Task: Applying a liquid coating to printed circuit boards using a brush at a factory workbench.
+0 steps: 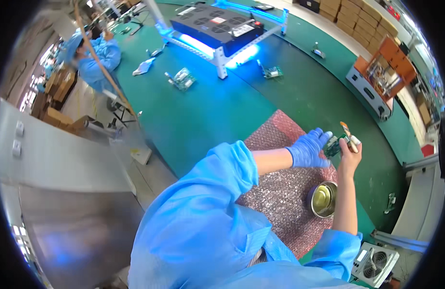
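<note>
A small green circuit board [332,146] is between my two hands, over the bubble wrap's far right edge. My left hand [310,148], in a blue glove, has its thumb and fingers around the board's left side. My bare right hand [350,156] pinches a small brush [347,132], whose orange-brown bristles point up and away from me. The right fingertips are close to the board; whether they touch it is hard to tell. Below the hands, a round metal bowl [323,199] with yellowish liquid stands on the pinkish bubble wrap [285,195], left of my right forearm.
On the green bench [217,111] lie more circuit boards [182,79] and a board [272,72] by a metal frame [219,60]. That frame glows blue and carries a black fan unit [215,21]. An orange-and-grey machine [381,77] stands right. A co-worker in blue [98,60] works far left.
</note>
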A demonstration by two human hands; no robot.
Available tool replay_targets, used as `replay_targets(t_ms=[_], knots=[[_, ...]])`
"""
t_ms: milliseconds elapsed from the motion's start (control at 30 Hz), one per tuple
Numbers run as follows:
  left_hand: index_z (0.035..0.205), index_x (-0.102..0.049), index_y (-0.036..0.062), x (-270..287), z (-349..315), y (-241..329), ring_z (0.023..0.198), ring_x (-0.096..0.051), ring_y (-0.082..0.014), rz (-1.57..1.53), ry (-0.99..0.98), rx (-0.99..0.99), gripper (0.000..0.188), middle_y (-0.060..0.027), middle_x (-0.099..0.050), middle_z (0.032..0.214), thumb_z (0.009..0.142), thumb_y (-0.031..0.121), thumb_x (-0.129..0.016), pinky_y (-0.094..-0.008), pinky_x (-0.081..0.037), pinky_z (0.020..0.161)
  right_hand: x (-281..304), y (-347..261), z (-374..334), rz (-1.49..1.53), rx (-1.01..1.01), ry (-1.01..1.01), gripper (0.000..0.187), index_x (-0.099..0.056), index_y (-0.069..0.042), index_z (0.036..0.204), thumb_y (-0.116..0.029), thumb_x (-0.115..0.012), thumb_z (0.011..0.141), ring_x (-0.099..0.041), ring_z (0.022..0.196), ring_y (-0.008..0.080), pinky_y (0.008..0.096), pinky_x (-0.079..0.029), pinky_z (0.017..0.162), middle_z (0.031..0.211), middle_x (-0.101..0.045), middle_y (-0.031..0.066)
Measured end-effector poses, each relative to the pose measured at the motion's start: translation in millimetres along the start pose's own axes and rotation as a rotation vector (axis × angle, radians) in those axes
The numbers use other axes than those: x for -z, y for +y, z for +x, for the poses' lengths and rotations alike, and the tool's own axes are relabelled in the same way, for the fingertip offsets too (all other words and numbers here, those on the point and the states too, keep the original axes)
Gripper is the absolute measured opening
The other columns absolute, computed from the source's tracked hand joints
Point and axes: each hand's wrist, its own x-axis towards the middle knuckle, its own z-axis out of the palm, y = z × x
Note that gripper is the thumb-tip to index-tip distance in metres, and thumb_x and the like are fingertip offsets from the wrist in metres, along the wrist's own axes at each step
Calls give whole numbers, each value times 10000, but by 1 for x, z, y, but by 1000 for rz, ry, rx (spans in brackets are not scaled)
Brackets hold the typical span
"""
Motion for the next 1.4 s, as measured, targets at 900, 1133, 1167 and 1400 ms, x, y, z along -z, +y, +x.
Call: replay_targets(t_ms=[900, 1133, 1167, 1400], knots=[[1074, -531, 50, 38, -97, -63, 797, -614, -195, -1545, -163, 787, 267, -104, -603, 944, 831, 119, -617, -299, -561, 604, 112, -19, -216, -190, -148, 330, 177, -544, -46, 848, -217, -541, 896, -500, 531, 73, 207, -376, 449, 650, -567, 22], [1120, -544, 22, 32, -97, -47, 829, -621, -161, -1312, -420, 654, 409, -96, -615, 967, 818, 276, -652, -254, -562, 663, 117, -4, -210, -209, -173, 332, 195, -540, -38, 826, -220, -536, 897, -508, 533, 72, 207, -379, 444, 657, -569, 24], [1119, -546, 23, 31, -97, -45, 833, -622, -163, -1296, -421, 678, 414, -96, -615, 969, 817, 285, -653, -255, -562, 668, 117, -4, -209, -216, -178, 335, 196, -540, -38, 824, -219, -534, 897, -512, 535, 73, 206, -379, 444, 659, -570, 24], [1111, -552, 29, 26, -93, -40, 864, -627, -185, -1302, -424, 738, 421, -104, -616, 977, 817, 313, -650, -281, -568, 688, 123, -14, -208, -208, -170, 374, 195, -565, -22, 859, -210, -528, 895, -518, 551, 81, 212, -380, 453, 665, -570, 29]])
